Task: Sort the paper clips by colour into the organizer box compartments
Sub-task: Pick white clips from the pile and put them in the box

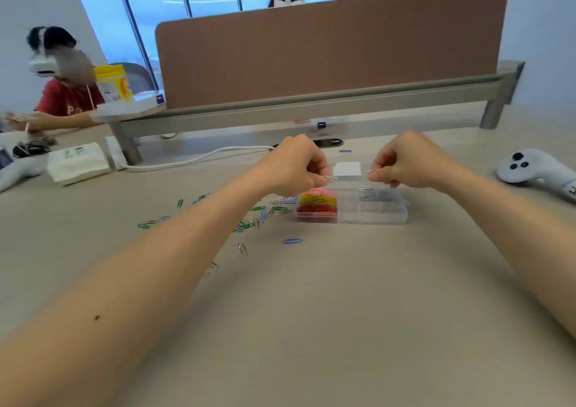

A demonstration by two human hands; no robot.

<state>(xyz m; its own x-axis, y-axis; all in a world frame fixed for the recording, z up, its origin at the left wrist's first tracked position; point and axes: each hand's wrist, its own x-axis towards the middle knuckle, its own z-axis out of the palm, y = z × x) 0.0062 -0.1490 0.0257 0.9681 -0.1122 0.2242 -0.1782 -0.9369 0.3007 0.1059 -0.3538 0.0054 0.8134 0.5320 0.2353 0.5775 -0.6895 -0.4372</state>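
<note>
Silver wire shows at both grips: the left hand [293, 166], fingers curled, pinches a few silver clips [330, 179] between thumb and fingertips; the right hand [408, 160], curled likewise, pinches a lone silver clip [372, 171] that points toward 9 o'clock. The two hands face each other, apart, just above the far edge of the organizer box [383, 216].

The box is clear plastic and lies open on the beige table [311, 313]. Its 9 o'clock column holds pink clips [318, 192] farthest, yellow clips [316, 200] in the middle and red clips [316, 209] nearest; a far compartment toward 3 o'clock holds dark clips [378, 195], their exact colour too blurred to tell; the near compartments on that side look bare.

From the box toward 9 o'clock lie the loose clips [255, 216], green, blue and silver, scattered under and beside the left forearm; a blue clip [292, 241] lies alone toward 7 o'clock of the box, and a silver one [242, 248] further out.

At 12 o'clock of the box sits a small white card [347, 168]; beyond it stands a brown divider panel [330, 41]. A white controller [536, 169] rests at 3 o'clock; a white cable [193, 158] and a tissue pack [78, 161] lie toward 10 o'clock.
</note>
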